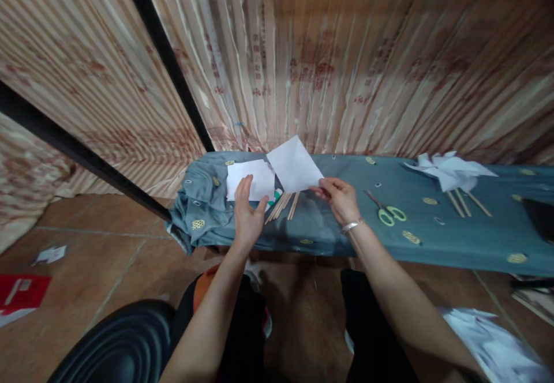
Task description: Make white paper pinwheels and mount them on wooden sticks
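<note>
My right hand (340, 198) pinches one corner of a white square sheet of paper (294, 164), which is raised at a tilt above the cloth-covered bench (337, 239). Flat on the bench to the left lies a stack of white paper (251, 175). Over its front edge my left hand (250, 210) is spread with fingers apart, holding nothing; whether it touches the stack I cannot tell. Several thin wooden sticks (283, 207) lie between my hands, their far ends partly hidden under the raised sheet. Scissors with green handles (386, 213) rest to the right of my right hand.
Several white paper pinwheels (450, 169) on sticks lie toward the bench's right end, near a dark object (539, 218). A patterned curtain (303, 66) hangs behind. Black poles (168, 60) stand at left. A black stool (125, 348) and crumpled white paper (493, 342) are below.
</note>
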Demonstrator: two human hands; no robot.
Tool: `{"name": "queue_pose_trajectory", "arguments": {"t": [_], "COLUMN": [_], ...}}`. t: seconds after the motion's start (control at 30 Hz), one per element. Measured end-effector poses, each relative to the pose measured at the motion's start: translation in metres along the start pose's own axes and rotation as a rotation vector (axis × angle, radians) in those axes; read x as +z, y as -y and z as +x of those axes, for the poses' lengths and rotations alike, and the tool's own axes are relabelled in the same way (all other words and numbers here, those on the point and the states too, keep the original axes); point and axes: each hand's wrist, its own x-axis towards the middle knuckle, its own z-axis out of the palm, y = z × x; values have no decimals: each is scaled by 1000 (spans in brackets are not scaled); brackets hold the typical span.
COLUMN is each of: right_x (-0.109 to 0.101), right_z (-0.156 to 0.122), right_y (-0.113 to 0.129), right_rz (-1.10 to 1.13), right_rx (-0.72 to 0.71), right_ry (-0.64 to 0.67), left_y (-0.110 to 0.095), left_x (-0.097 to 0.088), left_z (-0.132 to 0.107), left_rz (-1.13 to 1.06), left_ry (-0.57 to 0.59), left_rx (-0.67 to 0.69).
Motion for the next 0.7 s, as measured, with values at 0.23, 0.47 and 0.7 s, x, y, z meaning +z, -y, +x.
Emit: {"name": "queue_pose_trajectory", "arguments": {"t": [0.23, 0.47, 0.7], "right_x": [-70, -105, -104], "right_z": [-26, -77, -87], "right_y": [15, 1, -5], "right_rz": [-33, -853, -827], "right_rx": [-108, -468, -418], "right_ry": [-170, 53, 239], "left_y": [-34, -69, -53], "left_x": [42, 102, 131], "left_z": [-35, -52, -52], "left_rz": [-17, 179, 206], "left_ry": [205, 457, 693], "left_rx": [19, 367, 341]}}
